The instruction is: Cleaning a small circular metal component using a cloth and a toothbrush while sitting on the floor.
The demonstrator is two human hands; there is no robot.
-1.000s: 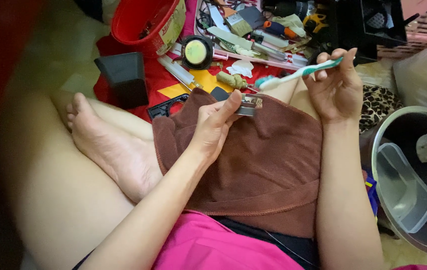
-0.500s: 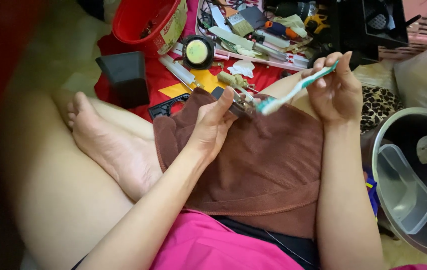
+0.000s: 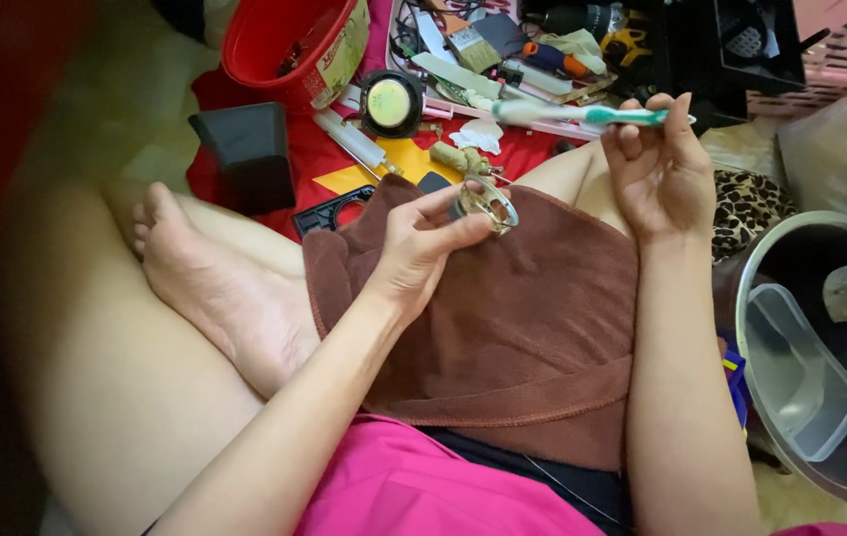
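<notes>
head view: left hand [image 3: 421, 248] pinching a small clear round metal-rimmed part [image 3: 488, 205] in its fingertips, over the brown towel [image 3: 532, 328] on the lap. right hand [image 3: 659, 169] gripping a teal-handled toothbrush [image 3: 582, 115], level above the knee. red bucket [image 3: 289, 45], black box [image 3: 245, 149] and scattered tools beyond.

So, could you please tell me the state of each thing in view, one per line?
Left hand: pinching a small metal ring part over the lap.
Right hand: gripping a toothbrush, held level.
Brown towel: draped over the lap.
Red bucket: tipped, mouth open.
Round bin: open, clear plastic tub inside.
</notes>
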